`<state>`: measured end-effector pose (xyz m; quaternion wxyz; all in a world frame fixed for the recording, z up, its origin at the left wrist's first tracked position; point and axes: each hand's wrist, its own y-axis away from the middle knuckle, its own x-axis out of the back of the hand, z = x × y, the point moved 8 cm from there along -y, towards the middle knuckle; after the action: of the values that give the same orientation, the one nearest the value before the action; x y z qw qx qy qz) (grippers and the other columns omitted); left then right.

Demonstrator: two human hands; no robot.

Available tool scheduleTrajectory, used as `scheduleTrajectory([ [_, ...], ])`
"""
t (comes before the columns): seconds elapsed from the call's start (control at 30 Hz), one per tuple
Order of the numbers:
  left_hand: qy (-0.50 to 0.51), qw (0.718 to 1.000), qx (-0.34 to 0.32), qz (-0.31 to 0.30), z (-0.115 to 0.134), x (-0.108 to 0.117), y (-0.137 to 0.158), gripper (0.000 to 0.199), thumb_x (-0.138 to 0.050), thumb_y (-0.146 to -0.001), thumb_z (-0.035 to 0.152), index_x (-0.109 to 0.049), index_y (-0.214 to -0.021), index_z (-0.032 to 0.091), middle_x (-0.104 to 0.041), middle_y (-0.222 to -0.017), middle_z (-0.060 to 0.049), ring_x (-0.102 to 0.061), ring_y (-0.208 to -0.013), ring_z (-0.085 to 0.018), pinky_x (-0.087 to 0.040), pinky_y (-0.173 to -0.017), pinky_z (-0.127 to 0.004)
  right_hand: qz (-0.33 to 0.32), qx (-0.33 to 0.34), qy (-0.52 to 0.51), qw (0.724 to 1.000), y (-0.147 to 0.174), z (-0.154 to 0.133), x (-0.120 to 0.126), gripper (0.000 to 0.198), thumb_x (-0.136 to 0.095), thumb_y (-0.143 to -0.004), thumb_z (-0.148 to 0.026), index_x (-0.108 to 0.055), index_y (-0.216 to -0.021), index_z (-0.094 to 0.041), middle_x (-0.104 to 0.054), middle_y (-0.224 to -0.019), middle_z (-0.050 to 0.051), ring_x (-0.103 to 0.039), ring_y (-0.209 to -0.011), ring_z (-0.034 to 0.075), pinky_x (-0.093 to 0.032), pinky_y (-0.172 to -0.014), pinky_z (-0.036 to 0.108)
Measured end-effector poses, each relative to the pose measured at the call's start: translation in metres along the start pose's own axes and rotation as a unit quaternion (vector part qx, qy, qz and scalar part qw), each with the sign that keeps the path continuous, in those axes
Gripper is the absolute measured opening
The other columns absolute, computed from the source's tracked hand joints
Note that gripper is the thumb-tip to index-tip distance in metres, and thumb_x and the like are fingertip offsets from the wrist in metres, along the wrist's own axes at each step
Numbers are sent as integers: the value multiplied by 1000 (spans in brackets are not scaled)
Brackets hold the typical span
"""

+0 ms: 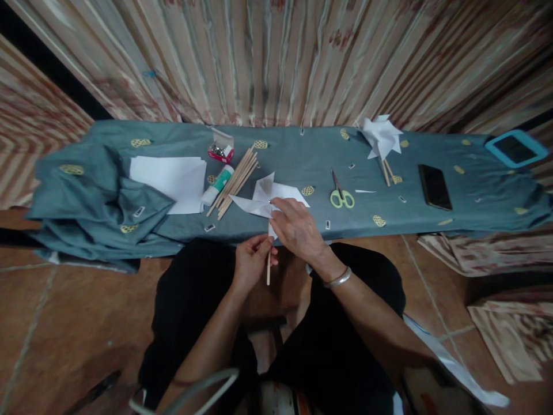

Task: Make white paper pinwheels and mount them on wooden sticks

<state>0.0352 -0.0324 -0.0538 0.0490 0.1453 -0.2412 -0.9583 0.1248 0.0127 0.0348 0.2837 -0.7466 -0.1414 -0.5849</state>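
Note:
My left hand (254,259) is closed round a thin wooden stick (268,275), whose lower end sticks out below the fingers. At the stick's upper end is a white paper pinwheel (254,206) with its blades spread over the cloth. My right hand (298,229), wearing a silver bracelet, bends its fingers over the pinwheel's middle and grips it there. A small shiny spot, perhaps a pin head, shows at the fingertips. The right hand hides part of the pinwheel and the stick's top.
Left of the pinwheel lie wooden sticks (235,183), a glue stick (219,183), an open box of pins (221,147) and white paper sheets (170,181). Rightward are green-handled scissors (341,193), a paper strip (365,191), finished pinwheels (382,137), a phone (434,187) and a blue-framed device (516,148).

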Motion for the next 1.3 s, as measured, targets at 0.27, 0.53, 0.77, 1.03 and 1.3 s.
scheduleTrajectory([
  [0.27,-182,975,-126,36,13,12,6,40,-80,-66,35,-71,-100,17,-67,-71,1,-64,-51,-14,-49,-52,-24,34,-15,-25,999,3,8,-4,28,-44,-98,-22,-71,-98,-15,-64,-128,15,-55,-110,29,-47,-93,45],
  [0.53,-291,935,-195,61,28,13,16,47,-78,-71,32,-65,-115,20,-68,-91,-2,-59,-55,-13,-50,-61,-26,69,-39,-94,992,3,15,-3,27,-46,-97,-25,-71,-100,-17,-66,-124,13,-56,-113,27,-49,-98,45],
  [0.77,-447,827,-334,70,49,-4,25,37,-69,-77,19,-63,-114,19,-61,-103,-8,-62,-89,-22,-52,-81,-33,70,-41,-117,990,0,19,-5,27,-46,-97,-26,-71,-100,-16,-66,-123,13,-55,-112,26,-49,-99,42],
  [1.03,-503,763,-400,74,52,-21,23,20,-57,-86,12,-63,-105,18,-61,-99,-8,-61,-93,-22,-53,-83,-33,111,-25,-115,987,1,19,0,22,-50,-96,-24,-70,-94,-17,-68,-115,13,-60,-107,27,-52,-95,43],
  [1.3,-483,772,-407,77,55,-19,24,16,-54,-90,15,-67,-101,17,-64,-97,-7,-64,-88,-19,-53,-81,-30,122,-33,-116,985,7,21,10,20,-52,-94,-26,-69,-98,-16,-67,-120,15,-59,-111,27,-52,-97,44],
])
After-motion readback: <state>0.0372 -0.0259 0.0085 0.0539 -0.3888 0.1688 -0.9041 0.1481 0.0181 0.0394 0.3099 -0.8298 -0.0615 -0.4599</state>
